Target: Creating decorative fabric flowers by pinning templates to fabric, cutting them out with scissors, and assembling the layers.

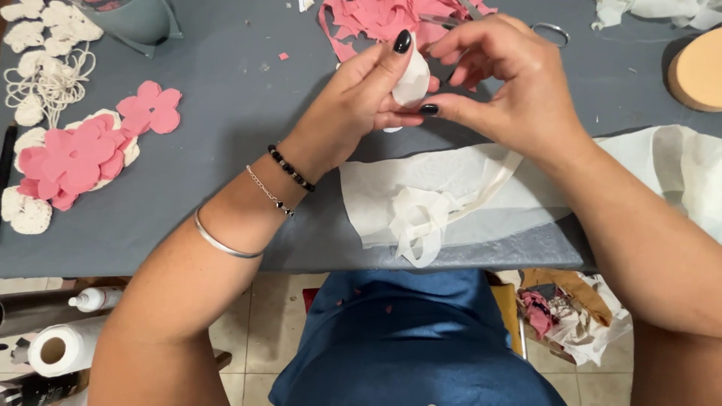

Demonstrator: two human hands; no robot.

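Observation:
My left hand (361, 98) and my right hand (508, 83) meet above the grey table (226, 203) and together pinch a small folded piece of white fabric (412, 81). The left thumb, with a dark nail, presses on top of the piece, and the right fingers curl around its other side. Below the hands lies a sheet of white fabric (376, 203) with a tangle of white fabric strips (421, 222) on it. Bracelets circle my left wrist.
Pink fabric flowers (150, 109) and white flowers (30, 214) lie at the left. Pink fabric scraps (368, 19) and scissors (553, 31) sit behind the hands. A wooden oval (699, 71) is at the right edge. A paper roll (60, 349) lies on the floor.

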